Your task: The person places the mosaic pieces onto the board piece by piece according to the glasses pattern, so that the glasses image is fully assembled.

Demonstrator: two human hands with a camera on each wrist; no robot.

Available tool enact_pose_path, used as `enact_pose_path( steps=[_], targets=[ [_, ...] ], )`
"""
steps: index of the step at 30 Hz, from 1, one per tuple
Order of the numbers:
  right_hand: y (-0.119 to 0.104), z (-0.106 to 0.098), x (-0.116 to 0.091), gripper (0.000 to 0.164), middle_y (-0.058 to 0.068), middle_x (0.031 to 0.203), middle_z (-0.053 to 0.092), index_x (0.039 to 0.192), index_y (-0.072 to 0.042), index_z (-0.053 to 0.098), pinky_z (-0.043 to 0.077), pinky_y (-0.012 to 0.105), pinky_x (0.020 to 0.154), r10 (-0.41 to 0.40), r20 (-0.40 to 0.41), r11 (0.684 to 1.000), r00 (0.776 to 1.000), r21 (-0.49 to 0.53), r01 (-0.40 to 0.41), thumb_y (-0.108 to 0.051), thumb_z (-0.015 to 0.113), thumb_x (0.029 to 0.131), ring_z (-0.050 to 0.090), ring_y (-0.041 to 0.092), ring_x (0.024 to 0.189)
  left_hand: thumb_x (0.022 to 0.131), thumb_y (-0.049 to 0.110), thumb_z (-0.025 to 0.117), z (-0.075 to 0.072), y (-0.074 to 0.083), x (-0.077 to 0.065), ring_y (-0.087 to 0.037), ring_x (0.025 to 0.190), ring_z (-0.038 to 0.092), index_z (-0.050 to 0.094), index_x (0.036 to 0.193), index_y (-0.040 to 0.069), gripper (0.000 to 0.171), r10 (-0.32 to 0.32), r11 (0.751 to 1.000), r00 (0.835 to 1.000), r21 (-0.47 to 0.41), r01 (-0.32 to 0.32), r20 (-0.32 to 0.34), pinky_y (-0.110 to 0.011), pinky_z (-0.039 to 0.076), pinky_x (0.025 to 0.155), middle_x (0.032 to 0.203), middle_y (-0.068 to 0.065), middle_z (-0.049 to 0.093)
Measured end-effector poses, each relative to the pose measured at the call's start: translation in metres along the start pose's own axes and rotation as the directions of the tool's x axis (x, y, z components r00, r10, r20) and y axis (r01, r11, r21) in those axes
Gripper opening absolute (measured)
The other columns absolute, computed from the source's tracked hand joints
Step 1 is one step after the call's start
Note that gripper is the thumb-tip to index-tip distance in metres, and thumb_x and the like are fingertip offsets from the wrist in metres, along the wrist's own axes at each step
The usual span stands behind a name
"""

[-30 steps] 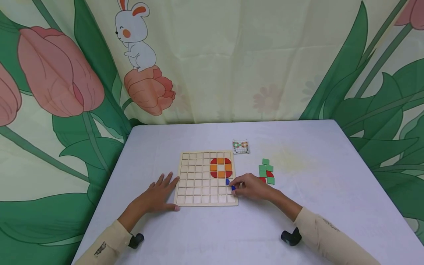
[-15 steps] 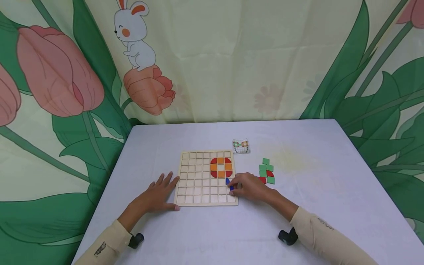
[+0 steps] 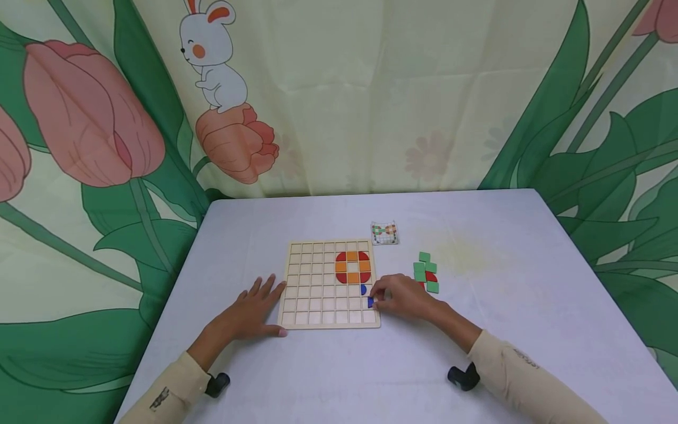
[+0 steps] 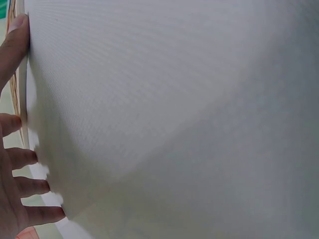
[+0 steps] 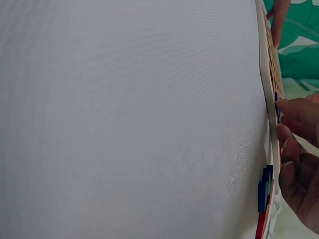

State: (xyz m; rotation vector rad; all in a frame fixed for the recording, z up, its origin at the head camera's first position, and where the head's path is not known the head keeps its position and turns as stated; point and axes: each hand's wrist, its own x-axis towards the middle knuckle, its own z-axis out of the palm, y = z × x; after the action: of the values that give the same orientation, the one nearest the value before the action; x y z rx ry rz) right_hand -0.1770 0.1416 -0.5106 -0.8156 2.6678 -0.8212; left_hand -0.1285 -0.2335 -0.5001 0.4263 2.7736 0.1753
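Observation:
A wooden grid board [image 3: 312, 306] lies on the table. My left hand [image 3: 246, 312], fingers spread, rests at its left edge, the index fingertip and thumb touching the frame. At the right edge my right hand [image 3: 405, 296] pinches a small blue tile [image 3: 370, 302] between thumb and index finger, over a cell of the rightmost column. Just above it a blue tile with a rounded side [image 3: 363, 290] lies in the grid. Red rounded tiles [image 3: 341, 257] and orange square tiles [image 3: 352, 256] form a ring at the upper right of the board.
Several green square tiles [image 3: 419, 267] and a red tile [image 3: 431, 276] lie right of the board. The right wrist view shows more blue tiles [image 5: 262, 194] beside the board, near the right hand. A small pattern card [image 3: 384, 233] lies behind the board's upper right corner.
The right hand shifts slightly left, then back right, with the blue tile at the board's right column, which has come a little further over the grid. The left hand stays in place.

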Motion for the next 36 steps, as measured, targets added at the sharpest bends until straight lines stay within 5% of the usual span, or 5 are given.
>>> enact_pose_path(
  steps=[20, 29, 36],
  targets=[
    [-0.010, -0.003, 0.009, 0.018, -0.011, 0.090, 0.070, 0.100, -0.019, 0.081, 0.049, 0.022, 0.069, 0.016, 0.034, 0.999, 0.999, -0.049, -0.014, -0.026, 0.083, 0.084, 0.059, 0.006, 0.085, 0.076, 0.069, 0.073, -0.001, 0.000, 0.000, -0.051, 0.151, 0.015, 0.026, 0.160, 0.013, 0.111, 0.000, 1.000, 1.000, -0.003, 0.000, 0.000, -0.072, 0.026, 0.111, 0.166, -0.022, 0.018],
    [0.019, -0.029, -0.008, 0.026, -0.005, 0.096, 0.070, 0.115, -0.014, 0.075, 0.047, 0.023, 0.056, 0.089, -0.015, 0.978, 0.996, 0.193, -0.084, -0.030, 0.071, 0.094, 0.055, 0.012, 0.068, 0.076, 0.070, 0.072, -0.001, 0.000, -0.001, -0.052, 0.150, 0.015, 0.026, 0.160, 0.012, 0.111, 0.008, 1.000, 1.000, 0.003, -0.008, -0.002, -0.072, 0.027, 0.110, 0.166, -0.022, 0.019],
    [0.044, -0.036, -0.028, 0.019, -0.006, 0.090, 0.069, 0.108, -0.014, 0.076, 0.050, 0.021, 0.061, 0.147, -0.095, 0.980, 0.985, 0.151, -0.132, -0.021, 0.075, 0.091, 0.057, 0.012, 0.076, 0.077, 0.069, 0.072, -0.001, -0.001, -0.001, -0.052, 0.150, 0.016, 0.026, 0.160, 0.011, 0.110, 0.020, 1.000, 1.000, 0.010, -0.020, -0.007, -0.073, 0.028, 0.110, 0.166, -0.022, 0.019]
  ],
)
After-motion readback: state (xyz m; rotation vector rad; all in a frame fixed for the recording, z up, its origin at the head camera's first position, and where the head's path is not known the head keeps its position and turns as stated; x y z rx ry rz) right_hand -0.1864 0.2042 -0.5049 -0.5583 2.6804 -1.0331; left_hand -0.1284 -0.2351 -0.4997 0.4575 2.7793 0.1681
